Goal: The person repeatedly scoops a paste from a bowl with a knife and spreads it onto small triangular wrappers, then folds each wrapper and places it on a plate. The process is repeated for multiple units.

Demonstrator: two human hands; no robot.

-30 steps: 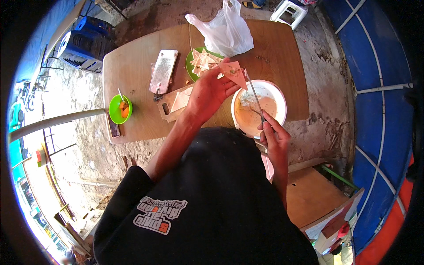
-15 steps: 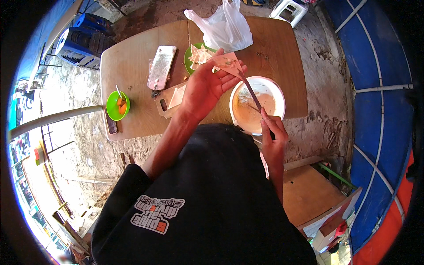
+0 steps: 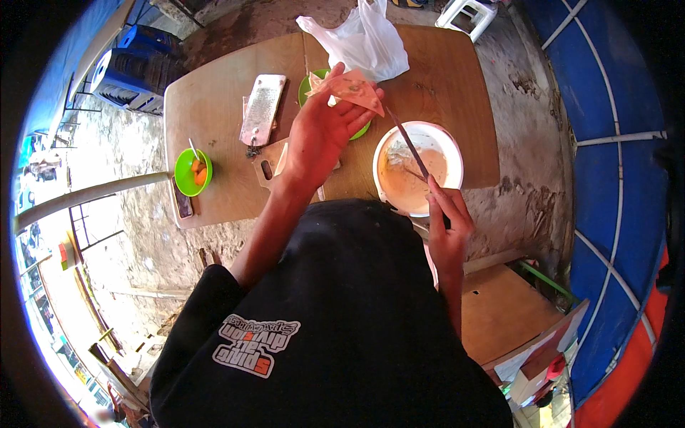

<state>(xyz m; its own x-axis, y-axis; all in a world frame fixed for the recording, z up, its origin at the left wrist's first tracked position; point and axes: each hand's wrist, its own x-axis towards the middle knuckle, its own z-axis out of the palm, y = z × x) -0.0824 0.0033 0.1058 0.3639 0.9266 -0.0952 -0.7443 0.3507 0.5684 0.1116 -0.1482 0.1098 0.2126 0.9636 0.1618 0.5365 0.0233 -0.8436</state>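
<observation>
On the raised palm-up fingers of my left hand (image 3: 314, 135) rests a thin triangular wrapper (image 3: 357, 91), its surface smeared with paste and greenish bits. My right hand (image 3: 449, 214) grips a long dark knife (image 3: 410, 146), whose tip comes close to the wrapper's right corner. Under the knife stands a white tub (image 3: 457, 153) of pinkish-brown paste (image 3: 424, 187). Behind my left hand is a green plate (image 3: 304, 88) with pale triangular pieces, mostly hidden now. A wooden cutting board (image 3: 265, 158) lies partly beneath my left wrist, with a pale piece on it.
On the wooden table (image 3: 214, 93) are a metal grater (image 3: 264, 107), a white plastic bag (image 3: 367, 46) at the back, and a green bowl (image 3: 187, 184) with orange pieces and a spoon. A phone (image 3: 183, 203) lies by the left edge. A white stool (image 3: 467, 18) stands behind.
My left hand has moved slightly left and up, and the wrapper on it has tilted. The knife tip has drawn back from the wrapper's surface, my right hand shifting slightly right.
</observation>
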